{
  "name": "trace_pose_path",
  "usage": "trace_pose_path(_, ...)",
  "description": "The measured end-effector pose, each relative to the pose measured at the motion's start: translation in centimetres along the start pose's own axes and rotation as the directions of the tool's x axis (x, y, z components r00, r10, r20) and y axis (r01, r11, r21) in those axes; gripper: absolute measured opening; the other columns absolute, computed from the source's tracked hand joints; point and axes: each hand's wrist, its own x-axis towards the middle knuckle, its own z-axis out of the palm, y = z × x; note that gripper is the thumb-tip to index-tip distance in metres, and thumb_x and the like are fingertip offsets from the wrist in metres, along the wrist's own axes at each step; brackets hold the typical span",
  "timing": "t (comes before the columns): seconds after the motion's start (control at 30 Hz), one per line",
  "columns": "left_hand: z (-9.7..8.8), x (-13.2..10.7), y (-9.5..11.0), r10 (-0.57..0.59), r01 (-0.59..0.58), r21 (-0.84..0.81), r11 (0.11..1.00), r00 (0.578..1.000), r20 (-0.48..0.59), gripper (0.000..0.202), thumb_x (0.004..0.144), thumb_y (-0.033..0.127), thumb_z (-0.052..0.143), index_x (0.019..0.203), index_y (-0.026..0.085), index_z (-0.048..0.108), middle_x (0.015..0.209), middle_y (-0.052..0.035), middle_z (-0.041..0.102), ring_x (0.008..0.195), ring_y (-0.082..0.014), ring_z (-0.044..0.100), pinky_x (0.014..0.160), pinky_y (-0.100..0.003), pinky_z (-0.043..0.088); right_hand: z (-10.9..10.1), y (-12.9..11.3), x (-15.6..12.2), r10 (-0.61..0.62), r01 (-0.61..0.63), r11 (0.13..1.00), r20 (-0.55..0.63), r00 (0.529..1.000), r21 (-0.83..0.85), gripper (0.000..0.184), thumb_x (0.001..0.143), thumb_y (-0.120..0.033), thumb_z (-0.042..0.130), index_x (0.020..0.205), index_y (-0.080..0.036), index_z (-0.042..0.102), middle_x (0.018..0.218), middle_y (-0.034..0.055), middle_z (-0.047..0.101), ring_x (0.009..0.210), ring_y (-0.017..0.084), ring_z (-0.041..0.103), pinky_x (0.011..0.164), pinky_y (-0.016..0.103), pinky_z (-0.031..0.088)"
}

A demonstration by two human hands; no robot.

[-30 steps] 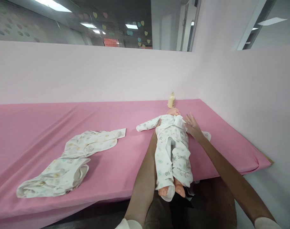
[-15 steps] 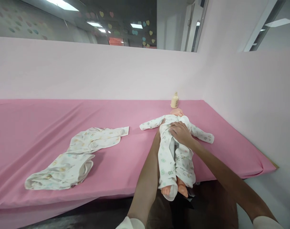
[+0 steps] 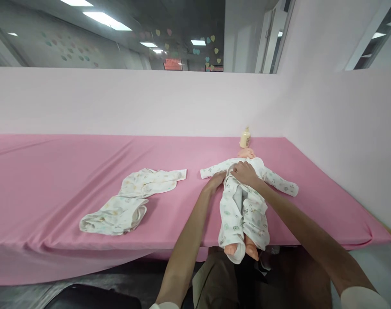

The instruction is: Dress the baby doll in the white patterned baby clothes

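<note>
A baby doll [image 3: 243, 201] in a white printed sleepsuit lies on its back on the pink padded table [image 3: 70, 171], head toward the far wall and bare feet hanging over the near edge. My right hand [image 3: 245, 173] is closed on the sleepsuit fabric at the doll's chest. My left hand [image 3: 217, 178] rests at the doll's left side, fingers pinching the garment's edge by the armpit. The doll's sleeves are spread out to both sides.
A second white printed baby garment [image 3: 133, 201] lies crumpled on the table to the left. A small cream bottle [image 3: 245, 138] stands by the back wall behind the doll's head. Pale pink partition walls close the back and right sides.
My right hand came from the doll's right side onto its chest and closed on the fabric. My left hand slid out from under the doll to its side. The view shifted left.
</note>
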Motion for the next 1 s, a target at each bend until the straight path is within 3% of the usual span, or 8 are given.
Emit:
trace_pose_path(0.13,-1.4,-2.2,-0.2,0.109,-0.108,0.242,0.964,0.994,0.011,0.036,0.076,0.05,0.067,0.087,0.016,0.063,0.077,-0.0018,0.062,0.072,-0.0143,0.056,0.066,-0.026,0.044,-0.5,-0.8,0.8,0.018,-0.018,1.0,0.055,0.998,-0.014,0.03,0.085,-0.029,0.051,0.105,-0.014,0.067,0.11,0.0151,0.066,0.107,0.03,0.056,0.084,0.036,0.04)
trace_pose_path(0.23,-1.5,-1.7,-1.0,0.263,-0.207,0.428,0.88,0.962,-0.076,0.03,0.082,0.044,0.059,0.069,0.018,0.053,0.065,0.0018,0.052,0.061,-0.0118,0.048,0.06,-0.026,0.039,-0.7,-1.1,1.0,0.036,-0.032,0.999,0.096,0.995,-0.041,0.031,0.082,-0.027,0.054,0.105,-0.013,0.067,0.108,0.0169,0.067,0.108,0.031,0.058,0.085,0.037,0.04)
trace_pose_path(0.3,-1.3,-0.8,-1.4,0.316,-0.223,0.455,0.862,0.939,-0.139,0.028,0.084,0.036,0.054,0.063,0.018,0.047,0.063,0.0024,0.049,0.06,-0.0118,0.046,0.06,-0.027,0.037,-0.8,-1.1,1.1,0.038,-0.031,0.998,0.128,0.991,-0.054,0.03,0.08,-0.025,0.055,0.104,-0.013,0.067,0.104,0.0165,0.069,0.104,0.031,0.06,0.084,0.037,0.041)
trace_pose_path(0.43,-1.2,0.0,-1.8,0.385,-0.23,0.483,0.845,0.889,-0.249,0.016,0.087,0.027,0.045,0.073,0.02,0.05,0.069,0.0001,0.057,0.066,-0.0154,0.053,0.065,-0.029,0.04,-0.8,-0.8,1.6,0.003,0.006,0.999,0.189,0.982,-0.05,0.024,0.078,-0.021,0.057,0.099,-0.016,0.067,0.095,0.0117,0.071,0.091,0.025,0.065,0.076,0.031,0.043)
trace_pose_path(0.57,-1.2,-0.4,-2.2,0.409,-0.247,0.483,0.84,0.874,-0.264,0.016,0.088,0.028,0.046,0.074,0.021,0.05,0.069,0.0003,0.058,0.067,-0.0164,0.053,0.067,-0.03,0.04,-0.7,-0.5,2.1,0.021,-0.013,0.998,0.128,0.992,-0.06,0.026,0.084,-0.017,0.048,0.104,-0.015,0.064,0.103,0.0138,0.069,0.095,0.025,0.065,0.072,0.029,0.043)
trace_pose_path(0.77,-0.5,-0.8,-3.0,0.379,-0.26,0.377,0.889,0.88,-0.288,0.023,0.086,0.031,0.053,0.066,0.021,0.048,0.066,0.0014,0.053,0.067,-0.0156,0.049,0.075,-0.032,0.04,0.1,-0.5,2.1,0.138,-0.14,0.988,-0.036,0.99,-0.066,0.03,0.092,-0.015,0.036,0.111,-0.012,0.058,0.11,0.0181,0.065,0.1,0.026,0.063,0.076,0.031,0.044)
trace_pose_path(0.9,-0.3,-0.2,-3.2,0.233,-0.19,0.174,0.966,0.932,-0.276,0.029,0.084,0.041,0.057,0.067,0.019,0.053,0.072,-0.004,0.06,0.073,-0.0191,0.057,0.08,-0.036,0.046,0.6,-0.4,1.8,0.156,-0.16,0.986,-0.073,0.985,-0.056,0.032,0.094,-0.017,0.032,0.113,-0.011,0.057,0.111,0.0184,0.064,0.097,0.026,0.063,0.076,0.032,0.043)
trace_pose_path(1.0,-0.1,1.1,-3.2,0.108,-0.125,-0.075,0.989,0.973,-0.203,0.037,0.086,0.052,0.052,0.074,0.018,0.06,0.073,-0.0094,0.065,0.08,-0.0242,0.063,0.081,-0.039,0.05,0.7,-0.3,1.6,0.108,-0.112,0.992,-0.065,0.992,-0.065,0.032,0.093,-0.018,0.034,0.112,-0.012,0.06,0.114,0.0183,0.062,0.1,0.026,0.06,0.082,0.035,0.042)
